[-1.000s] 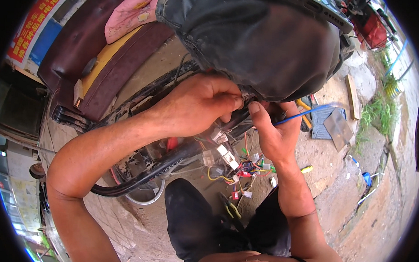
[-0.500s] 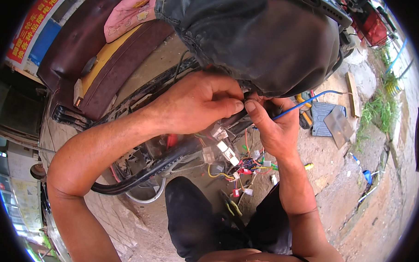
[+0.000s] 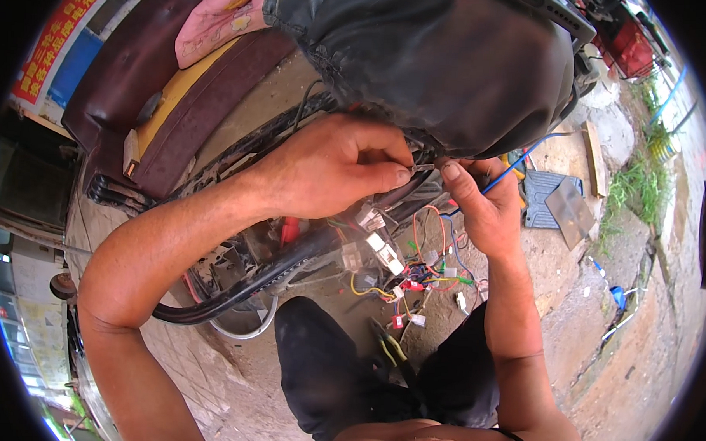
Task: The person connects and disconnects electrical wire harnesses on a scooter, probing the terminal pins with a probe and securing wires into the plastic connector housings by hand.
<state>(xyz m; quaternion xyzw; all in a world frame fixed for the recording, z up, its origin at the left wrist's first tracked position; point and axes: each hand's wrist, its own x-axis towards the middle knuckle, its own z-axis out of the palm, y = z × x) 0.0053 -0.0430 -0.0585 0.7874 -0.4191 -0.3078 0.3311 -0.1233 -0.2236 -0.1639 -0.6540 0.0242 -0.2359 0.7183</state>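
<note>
Rightward goes the right hand (image 3: pixel 489 206) since half a second ago, so the gap between the two sets of fingertips widens and a small metal-looking piece (image 3: pixel 423 168) comes into sight there. Blue wire (image 3: pixel 538 148) shifts with that hand, its far end sitting higher than before; the left hand (image 3: pixel 335 169) stays nearly where it was.

Seen from the head, the left thumb and forefinger are narrow, pinched at the near end of the small piece, which lies between the hands just below the edge of a black cover (image 3: pixel 451 76). The right thumb points toward the piece's other end, its fingers curled beneath; the blue wire runs across this hand between thumb and fingers, though whether they grip it I cannot tell.

Below the hands, a black tube (image 3: pixel 246 285) slants down to the left. White connectors (image 3: pixel 384 254) hang near it, beside loose coloured wires and plugs (image 3: pixel 414 286). Pliers with yellow on the handles (image 3: pixel 396 351) lie between the person's legs. Left of the work stands a maroon seat (image 3: pixel 217 107) with a pink cloth (image 3: pixel 220 25) on it; at the right, a flat plate (image 3: pixel 571 216) overlaps a grey tray (image 3: pixel 537 192).
</note>
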